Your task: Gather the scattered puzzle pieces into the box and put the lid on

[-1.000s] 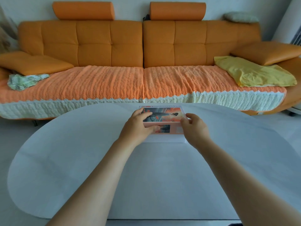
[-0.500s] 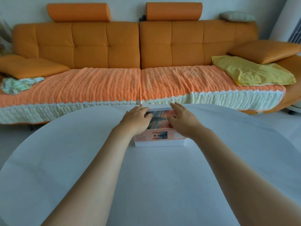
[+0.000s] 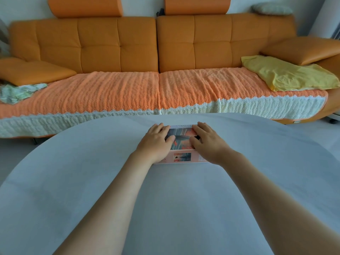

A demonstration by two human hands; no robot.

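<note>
Now left hand presses lid at 9 o'clock, right hand at 3 o'clock; both flat, grasping nothing.

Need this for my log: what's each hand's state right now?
Left hand: open, pressing flat on the box lid.
Right hand: open, pressing flat on the same lid.

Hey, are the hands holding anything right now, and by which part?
Nothing is gripped. The left hand and right hand lie flat on the top face of the puzzle box lid, one towards each end, pressing down on it.
</note>
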